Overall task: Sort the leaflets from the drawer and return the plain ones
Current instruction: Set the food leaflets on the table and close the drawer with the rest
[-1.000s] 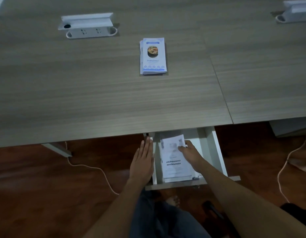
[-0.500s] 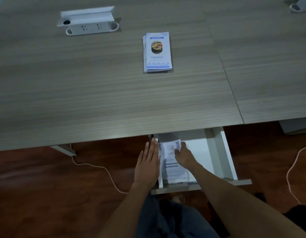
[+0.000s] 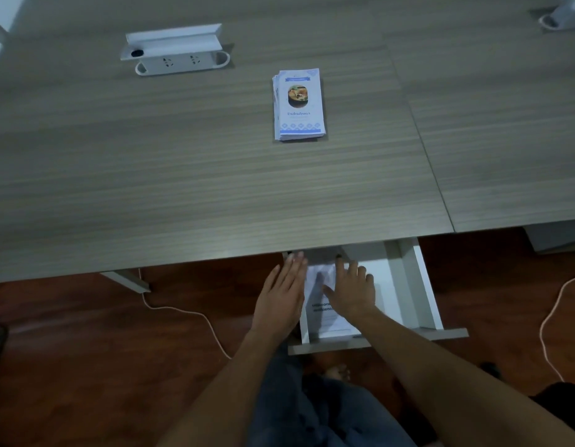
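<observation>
A white drawer (image 3: 408,285) stands pulled out under the desk's front edge. A stack of plain white leaflets (image 3: 324,317) with dark print lies along its left side. My right hand (image 3: 353,291) rests flat on that stack with fingers spread, holding nothing. My left hand (image 3: 281,295) lies flat against the outside of the drawer's left wall, fingers together and straight. A stack of colourful leaflets (image 3: 299,104) with a food picture and blue pattern sits on the wooden desk (image 3: 150,172).
A white power socket box (image 3: 178,50) with its lid up sits at the desk's back left; another (image 3: 562,17) is at the back right. White cables (image 3: 189,314) trail over the dark red floor. My legs are below the drawer.
My right hand has let go of the plain leaflets' edge and now lies spread on top of them. The stack sits further into the drawer. My left hand stays by the drawer's side.
</observation>
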Available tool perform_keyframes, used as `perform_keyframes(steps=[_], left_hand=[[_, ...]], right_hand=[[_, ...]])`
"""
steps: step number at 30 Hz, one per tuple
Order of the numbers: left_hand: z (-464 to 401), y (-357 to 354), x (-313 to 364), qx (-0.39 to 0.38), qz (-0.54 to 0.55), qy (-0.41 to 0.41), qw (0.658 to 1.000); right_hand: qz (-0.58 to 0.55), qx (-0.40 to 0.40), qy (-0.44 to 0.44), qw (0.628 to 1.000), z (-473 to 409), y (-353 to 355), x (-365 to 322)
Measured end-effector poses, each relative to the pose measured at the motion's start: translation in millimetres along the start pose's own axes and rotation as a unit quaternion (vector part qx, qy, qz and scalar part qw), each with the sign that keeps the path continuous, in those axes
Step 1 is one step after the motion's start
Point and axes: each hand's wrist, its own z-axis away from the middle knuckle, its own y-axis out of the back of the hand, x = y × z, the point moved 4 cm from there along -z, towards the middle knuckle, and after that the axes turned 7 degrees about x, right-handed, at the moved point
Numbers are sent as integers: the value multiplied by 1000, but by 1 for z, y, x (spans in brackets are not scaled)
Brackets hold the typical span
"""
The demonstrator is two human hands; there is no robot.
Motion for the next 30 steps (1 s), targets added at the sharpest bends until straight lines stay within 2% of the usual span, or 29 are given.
perform_keyframes(steps=[2,5,8,10,14,17,20,30], left_hand=[[-3,29,-2,50,5,-43,998],[-18,60,-20,86,47,4,995],[-40,71,-41,68,51,63,994],[-50,69,-56,48,50,107,992],[-61,51,-75,-17,77,128,989],[-62,42,-78,-24,91,127,987],[-63,39,-80,-23,97,126,987],[-68,37,-83,-52,87,123,987]], right_hand=[[29,10,90,995,4,11,4],[45,25,237,970,13,24,10],[29,76,363,928,29,37,17],[2,105,417,903,43,41,21],[3,70,510,857,60,29,19],[37,92,541,835,64,18,18],[53,95,515,850,57,19,19],[65,85,501,859,37,34,16]])
